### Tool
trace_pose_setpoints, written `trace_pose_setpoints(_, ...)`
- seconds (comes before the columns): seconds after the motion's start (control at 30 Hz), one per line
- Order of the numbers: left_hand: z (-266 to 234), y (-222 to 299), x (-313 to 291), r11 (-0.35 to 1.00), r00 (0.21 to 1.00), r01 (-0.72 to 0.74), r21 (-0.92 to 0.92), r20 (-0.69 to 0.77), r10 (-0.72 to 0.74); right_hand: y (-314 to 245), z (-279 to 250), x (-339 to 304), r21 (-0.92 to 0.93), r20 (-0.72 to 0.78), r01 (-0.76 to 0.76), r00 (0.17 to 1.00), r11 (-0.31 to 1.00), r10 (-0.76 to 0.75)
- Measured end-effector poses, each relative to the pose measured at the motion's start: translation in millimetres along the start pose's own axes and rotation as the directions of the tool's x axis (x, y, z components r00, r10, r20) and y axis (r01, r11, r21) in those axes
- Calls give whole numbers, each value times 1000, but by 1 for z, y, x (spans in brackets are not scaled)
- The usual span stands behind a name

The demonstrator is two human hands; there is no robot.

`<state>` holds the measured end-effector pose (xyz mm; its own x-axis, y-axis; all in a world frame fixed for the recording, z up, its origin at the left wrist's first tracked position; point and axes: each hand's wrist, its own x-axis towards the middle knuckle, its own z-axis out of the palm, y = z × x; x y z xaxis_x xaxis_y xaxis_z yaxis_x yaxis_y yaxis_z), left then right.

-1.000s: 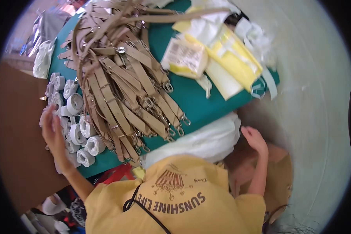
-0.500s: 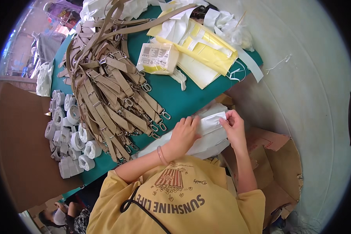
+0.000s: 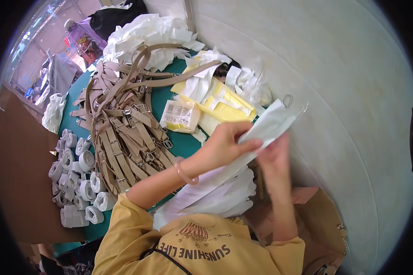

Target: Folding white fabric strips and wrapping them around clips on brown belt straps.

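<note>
My left hand (image 3: 227, 144) is closed on a long white wrapping sleeve (image 3: 273, 121), its thumb lying across the near side. The sleeve is lifted and tilted, its upper end pointing to the far right. Two small metal clasps (image 3: 287, 101) show at that end; what they are fixed to is hidden. My right hand (image 3: 274, 158) is beside and partly behind the sleeve, smeared by motion, so its grip is unclear. Close to my body lies a stack of white sleeves (image 3: 225, 192).
A heap of tan straps (image 3: 119, 137) with metal clips covers the green table (image 3: 158, 105). Rolled white bands (image 3: 85, 188) stand at left. A wrapped packet (image 3: 181, 116), yellow sheets (image 3: 231, 106) and white scraps (image 3: 147, 39) lie farther back. An open cardboard box (image 3: 314, 220) is at lower right.
Both hands have risen away from my body with the white sleeve, which now tilts up to the right. Metal clasps now show at its end. The view has shifted, showing more of the table's far side.
</note>
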<state>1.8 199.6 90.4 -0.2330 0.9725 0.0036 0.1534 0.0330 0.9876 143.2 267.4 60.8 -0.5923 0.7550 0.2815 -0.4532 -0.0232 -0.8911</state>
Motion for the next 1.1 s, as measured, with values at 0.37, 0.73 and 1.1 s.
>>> trace_pose_setpoints(0.37, -40, 15, 19, 999, 994, 43, -16, -96, -44, 43, 54, -20, 43, 9, -294, 956, 955, 294)
trace_pose_setpoints(0.73, -133, 86, -71, 935, 981, 145, -324, -80, -179, 51, 83, 1, -445, 226, 186, 970, 876, -92)
trace_pose_setpoints(1.1, -144, 97, -111, 717, 690, 683, -140, 445, -571, 64, 114, 2, -391, 323, 266, 936, 881, -139)
